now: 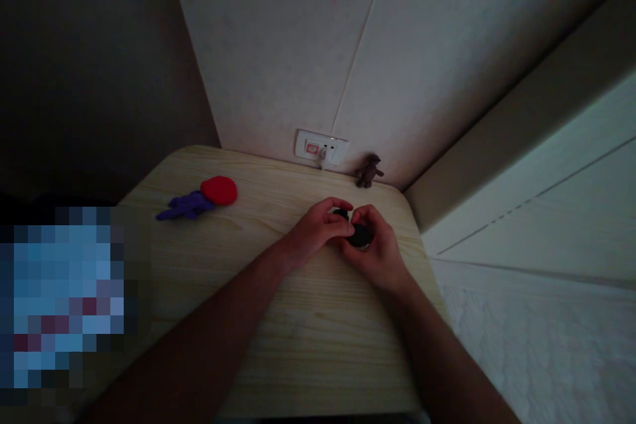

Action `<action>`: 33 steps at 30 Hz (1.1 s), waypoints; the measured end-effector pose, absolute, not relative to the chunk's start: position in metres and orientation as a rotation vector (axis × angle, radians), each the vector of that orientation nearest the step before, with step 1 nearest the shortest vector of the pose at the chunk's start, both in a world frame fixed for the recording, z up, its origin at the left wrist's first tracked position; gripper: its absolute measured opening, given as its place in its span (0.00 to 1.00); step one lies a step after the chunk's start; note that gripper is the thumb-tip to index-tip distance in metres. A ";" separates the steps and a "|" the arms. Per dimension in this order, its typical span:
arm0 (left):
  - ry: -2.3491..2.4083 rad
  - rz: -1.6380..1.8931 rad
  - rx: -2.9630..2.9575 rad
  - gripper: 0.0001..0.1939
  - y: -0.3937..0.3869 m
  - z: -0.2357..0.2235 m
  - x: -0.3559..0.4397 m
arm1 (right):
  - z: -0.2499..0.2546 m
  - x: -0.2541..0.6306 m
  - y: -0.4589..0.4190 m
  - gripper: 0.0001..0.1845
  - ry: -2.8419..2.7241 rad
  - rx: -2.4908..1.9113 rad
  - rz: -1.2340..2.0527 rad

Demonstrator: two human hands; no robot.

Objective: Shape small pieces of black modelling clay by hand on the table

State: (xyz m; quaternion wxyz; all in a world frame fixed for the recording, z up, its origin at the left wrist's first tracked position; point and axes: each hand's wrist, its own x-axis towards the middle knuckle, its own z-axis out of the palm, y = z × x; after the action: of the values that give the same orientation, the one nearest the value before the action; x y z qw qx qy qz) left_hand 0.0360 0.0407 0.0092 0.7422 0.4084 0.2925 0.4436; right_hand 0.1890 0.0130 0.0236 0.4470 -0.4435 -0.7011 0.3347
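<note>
Close together above the wooden tabletop, both my hands are closed on a soft-looking black lump, possibly modelling clay. My left hand presses its thumb against the lump's left side. Curled round the right side is my right hand. A smaller dark bit shows between my left fingers; I cannot tell if it joins the lump. Behind my hands, a small brown figure stands near the wall. Off to the left lie a flat red disc and a purple figure-like piece, touching each other.
A wall socket with something pale plugged in sits just above the table's back edge. The wall rises directly behind. A pale cabinet or bed side stands at the right, with quilted white fabric below. A blurred-out blue patch covers the lower left.
</note>
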 end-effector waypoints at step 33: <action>0.626 0.953 0.854 0.16 0.040 0.011 0.037 | 0.019 0.192 0.009 0.10 -1.760 -1.238 0.614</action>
State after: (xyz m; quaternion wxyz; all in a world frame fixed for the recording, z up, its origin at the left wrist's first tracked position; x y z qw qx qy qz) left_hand 0.0375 0.0404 0.0107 0.7568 0.3920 0.2870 0.4372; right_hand 0.1924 0.0092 0.0194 0.4366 -0.4976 -0.7076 0.2470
